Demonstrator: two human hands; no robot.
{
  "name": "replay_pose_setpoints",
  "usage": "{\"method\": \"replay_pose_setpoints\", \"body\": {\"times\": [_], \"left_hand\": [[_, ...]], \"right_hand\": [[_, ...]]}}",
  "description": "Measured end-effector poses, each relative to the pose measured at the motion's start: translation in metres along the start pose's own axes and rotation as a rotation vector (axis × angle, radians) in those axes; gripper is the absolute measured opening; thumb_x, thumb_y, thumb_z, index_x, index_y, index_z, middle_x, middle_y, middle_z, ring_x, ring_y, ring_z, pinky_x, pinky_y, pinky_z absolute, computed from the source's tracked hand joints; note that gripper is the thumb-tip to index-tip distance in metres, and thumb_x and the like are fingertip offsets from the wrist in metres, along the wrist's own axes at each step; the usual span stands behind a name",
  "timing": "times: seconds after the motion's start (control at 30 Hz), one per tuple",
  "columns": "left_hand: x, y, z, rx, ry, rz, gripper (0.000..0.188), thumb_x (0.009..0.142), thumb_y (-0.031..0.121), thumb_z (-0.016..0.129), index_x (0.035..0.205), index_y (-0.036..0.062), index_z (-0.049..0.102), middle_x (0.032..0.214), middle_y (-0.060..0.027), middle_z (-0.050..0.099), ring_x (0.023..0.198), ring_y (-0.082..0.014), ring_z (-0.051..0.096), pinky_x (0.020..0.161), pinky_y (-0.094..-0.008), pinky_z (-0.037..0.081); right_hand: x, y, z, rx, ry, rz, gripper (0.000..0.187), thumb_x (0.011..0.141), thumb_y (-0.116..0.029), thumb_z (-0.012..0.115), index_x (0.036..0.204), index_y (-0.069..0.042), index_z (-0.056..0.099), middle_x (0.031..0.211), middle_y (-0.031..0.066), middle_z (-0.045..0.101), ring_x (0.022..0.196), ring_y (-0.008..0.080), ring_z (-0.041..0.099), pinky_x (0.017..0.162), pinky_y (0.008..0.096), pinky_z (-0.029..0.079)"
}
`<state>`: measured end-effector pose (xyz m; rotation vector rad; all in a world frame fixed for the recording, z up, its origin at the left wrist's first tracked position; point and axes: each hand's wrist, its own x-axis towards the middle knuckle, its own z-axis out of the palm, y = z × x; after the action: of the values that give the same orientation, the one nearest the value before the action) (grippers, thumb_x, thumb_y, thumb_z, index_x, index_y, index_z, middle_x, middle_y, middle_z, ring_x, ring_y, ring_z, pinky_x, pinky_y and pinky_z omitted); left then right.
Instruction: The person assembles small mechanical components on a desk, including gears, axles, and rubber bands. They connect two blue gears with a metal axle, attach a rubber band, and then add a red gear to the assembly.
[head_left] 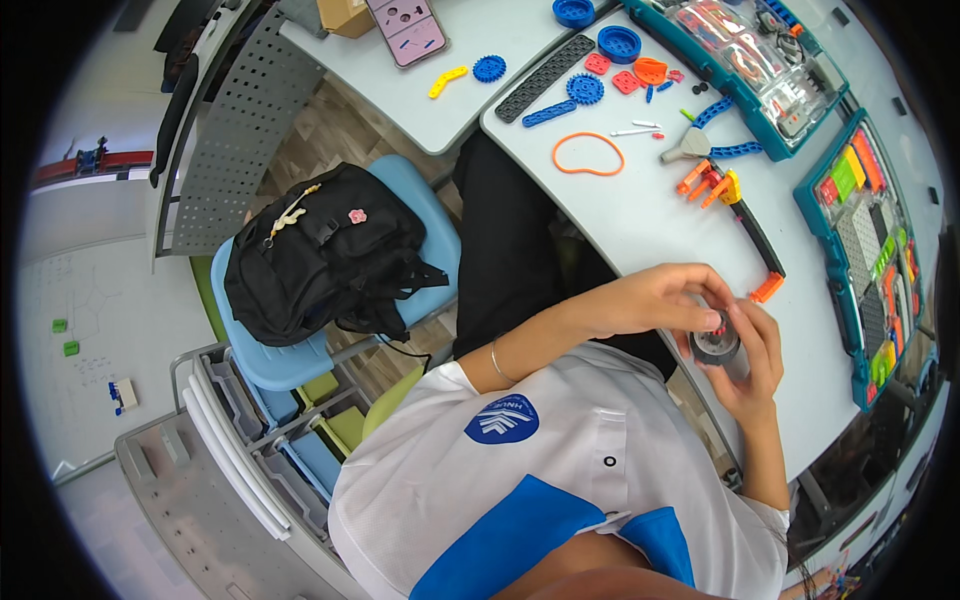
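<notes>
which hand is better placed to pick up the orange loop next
Probably the left hand: it is nearer the orange loop than the right hand. Both hands are on the dark wheel, so the left would first need freeing.

From where I stand: desk smooth, matt, laminate-looking. Backpack matt cloth. Chair smooth plastic, faint sheen. Shirt matt cloth, soft. Bracelet thin, shiny metal. Wheel rubbery-looking, mostly matt. Band smooth, looks like rubber. Phone glossy-fronted. Box plain matt cardboard. Kit tray hard, smooth plastic. Panel perforated, maybe metal, can't tell. Floor wood-look planks.
</notes>
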<state>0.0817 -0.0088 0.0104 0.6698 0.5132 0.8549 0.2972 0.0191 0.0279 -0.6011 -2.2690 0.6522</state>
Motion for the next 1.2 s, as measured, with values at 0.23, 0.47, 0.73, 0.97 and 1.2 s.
{"method": "replay_pose_setpoints", "body": {"times": [0.23, 0.47, 0.73, 0.97, 1.2], "left_hand": [[-0.004, 0.004, -0.001, -0.017, -0.047, 0.086, 0.055, 0.092, 0.011, 0.064, 0.14, -0.0016, 0.04, 0.135, -0.0139, 0.045, 0.116, -0.021, 0.059, 0.085, -0.0324, 0.058], [0.003, 0.0, 0.006, -0.478, -0.169, 0.092, 0.058, 0.095, 0.015, 0.06, 0.145, 0.0024, 0.034, 0.142, -0.0133, 0.043, 0.128, -0.0268, 0.053, 0.105, -0.0494, 0.049], [0.001, -0.009, 0.0, -0.618, -0.215, 0.093, 0.054, 0.096, 0.011, 0.057, 0.145, 0.0046, 0.034, 0.143, -0.0109, 0.043, 0.13, -0.0242, 0.05, 0.109, -0.0534, 0.043], [-0.009, 0.002, 0.006, -0.421, -0.087, 0.169, 0.05, 0.098, 0.012, 0.057, 0.144, 0.004, 0.037, 0.144, -0.0112, 0.044, 0.134, -0.0282, 0.047, 0.108, -0.0496, 0.044], [-0.039, 0.029, -0.021, 0.177, 0.4, 0.574, 0.038, 0.096, 0.014, 0.06, 0.13, 0.0, 0.051, 0.133, -0.0151, 0.056, 0.128, -0.0262, 0.053, 0.106, -0.0433, 0.045]], "right_hand": [[-0.003, -0.001, -0.004, 0.014, -0.023, 0.077, 0.067, 0.075, -0.021, 0.085, 0.13, 0.002, 0.056, 0.122, 0.0212, 0.058, 0.106, 0.0314, 0.062, 0.089, 0.0406, 0.053], [-0.006, -0.006, -0.003, 0.335, 0.249, 0.182, 0.049, 0.085, -0.018, 0.078, 0.125, 0.0, 0.057, 0.126, 0.0213, 0.058, 0.108, 0.028, 0.062, 0.091, 0.0384, 0.051], [0.004, -0.014, -0.006, 0.264, 0.247, 0.401, 0.014, 0.088, 0.0, 0.067, 0.102, 0.0, 0.065, 0.119, 0.0159, 0.054, 0.104, 0.0233, 0.059, 0.094, 0.0367, 0.047], [0.036, -0.005, -0.038, -0.061, 0.18, 0.21, 0.01, 0.086, 0.002, 0.068, 0.096, -0.001, 0.069, 0.111, 0.0157, 0.06, 0.106, 0.0255, 0.059, 0.094, 0.0358, 0.046], [0.067, 0.06, -0.096, -0.875, 0.079, 0.134, 0.01, 0.086, -0.008, 0.072, 0.096, -0.009, 0.072, 0.12, 0.0024, 0.065, 0.119, 0.0251, 0.054, 0.103, 0.0402, 0.042]]}}
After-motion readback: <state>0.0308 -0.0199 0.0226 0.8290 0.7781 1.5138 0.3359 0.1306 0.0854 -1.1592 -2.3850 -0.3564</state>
